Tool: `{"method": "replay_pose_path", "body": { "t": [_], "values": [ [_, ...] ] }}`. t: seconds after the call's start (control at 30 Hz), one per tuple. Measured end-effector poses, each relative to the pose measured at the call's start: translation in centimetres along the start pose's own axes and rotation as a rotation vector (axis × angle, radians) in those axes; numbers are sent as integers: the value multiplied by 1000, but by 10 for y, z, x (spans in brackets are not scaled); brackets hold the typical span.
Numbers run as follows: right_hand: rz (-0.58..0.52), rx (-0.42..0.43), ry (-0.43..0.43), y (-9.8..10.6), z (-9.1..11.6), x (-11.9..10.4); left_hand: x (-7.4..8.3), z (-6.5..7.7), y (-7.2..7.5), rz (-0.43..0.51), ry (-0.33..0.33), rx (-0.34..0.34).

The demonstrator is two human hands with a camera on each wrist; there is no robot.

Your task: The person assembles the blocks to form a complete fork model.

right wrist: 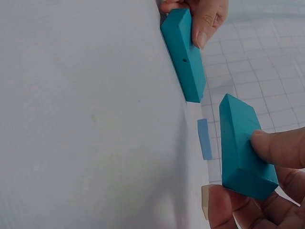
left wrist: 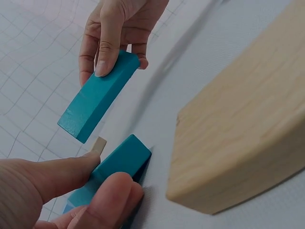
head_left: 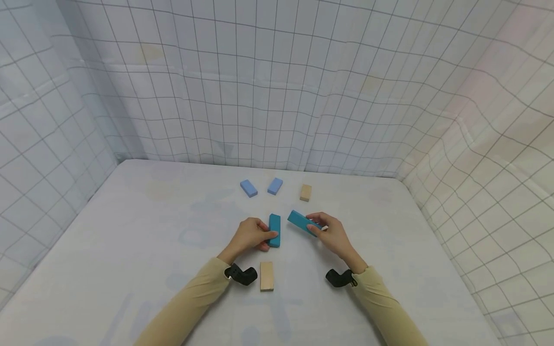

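My left hand (head_left: 253, 234) pinches a teal block (head_left: 274, 226) that lies on the white table, thumb on one side and fingers on the other. A small dark spot marks this block's side in the right wrist view. To the right, my right hand (head_left: 331, 233) holds a second teal block (head_left: 300, 220) between thumb and fingers, tilted and raised over the tabletop. The left wrist view shows that raised block (left wrist: 97, 98) with its free end angled toward the left hand. Nearest the left wrist is a plain wooden block (head_left: 267, 276) lying flat.
Beyond the hands lie two light-blue blocks, the left one (head_left: 248, 188) and the right one (head_left: 275, 186), and a smaller wooden block (head_left: 305, 192). White grid-patterned curtains (head_left: 259, 86) enclose the back and sides of the table (head_left: 151, 216).
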State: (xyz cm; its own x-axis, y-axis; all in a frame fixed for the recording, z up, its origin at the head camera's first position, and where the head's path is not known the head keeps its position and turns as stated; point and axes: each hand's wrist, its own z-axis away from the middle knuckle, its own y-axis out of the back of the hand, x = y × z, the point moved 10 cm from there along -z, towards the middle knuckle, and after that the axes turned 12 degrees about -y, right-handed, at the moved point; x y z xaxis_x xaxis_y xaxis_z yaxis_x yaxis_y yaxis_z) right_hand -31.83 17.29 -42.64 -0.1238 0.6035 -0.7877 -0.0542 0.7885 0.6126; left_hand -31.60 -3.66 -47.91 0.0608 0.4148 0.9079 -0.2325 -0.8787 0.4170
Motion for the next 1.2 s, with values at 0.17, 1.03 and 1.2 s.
{"method": "replay_pose_path", "body": {
  "t": [0.17, 1.03, 1.2],
  "values": [
    [-6, 10, -1, 0, 1, -1, 3, 2, 1, 5, -30, 27],
    [-31, 44, -52, -3, -7, 6, 22, 10, 1, -67, -314, 137],
    [-65, 54, -50, -3, -10, 7, 27, 14, 0, -108, -358, 136]
  ]
}}
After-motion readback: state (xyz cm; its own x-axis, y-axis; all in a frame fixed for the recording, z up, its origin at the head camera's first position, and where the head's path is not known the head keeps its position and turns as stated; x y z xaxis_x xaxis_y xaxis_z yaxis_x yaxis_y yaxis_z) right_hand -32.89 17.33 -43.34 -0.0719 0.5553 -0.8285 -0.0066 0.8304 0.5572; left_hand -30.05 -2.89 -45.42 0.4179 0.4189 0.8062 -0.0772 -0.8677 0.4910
